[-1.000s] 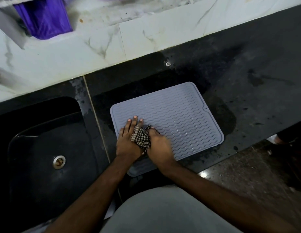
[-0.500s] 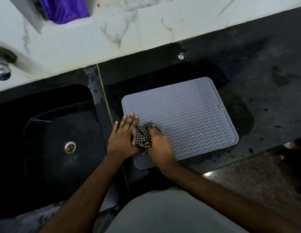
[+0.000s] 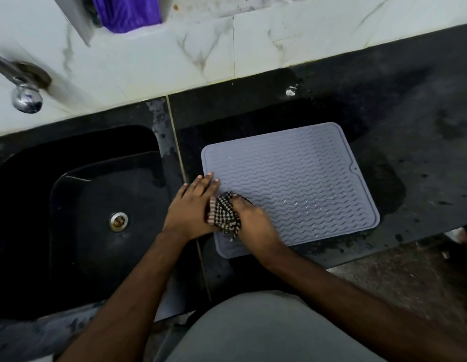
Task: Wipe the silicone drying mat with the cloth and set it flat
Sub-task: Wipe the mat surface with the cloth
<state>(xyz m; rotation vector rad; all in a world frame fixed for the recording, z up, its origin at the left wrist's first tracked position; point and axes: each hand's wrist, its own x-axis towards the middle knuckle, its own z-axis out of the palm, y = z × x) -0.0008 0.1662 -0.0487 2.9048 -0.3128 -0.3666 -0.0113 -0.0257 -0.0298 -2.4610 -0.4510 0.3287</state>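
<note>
Mat (image 3: 292, 184) lay flat on the dark tabletop (image 3: 409, 105), just right of the sink (image 3: 78, 205), its long axis running left to right and tilted slightly, the hole tab pointing right. Our left hand (image 3: 190, 207) pressed its left edge with straight fingers; our right hand (image 3: 253, 220) gripped the bunched cloth (image 3: 223, 214), seemingly on the ribs. We judged wiping along the ribs best, keeping that edge pinned.

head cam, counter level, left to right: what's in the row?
Sink drain → left hand → checked cloth → right hand → bare part of the grey drying mat → wet black counter.
</note>
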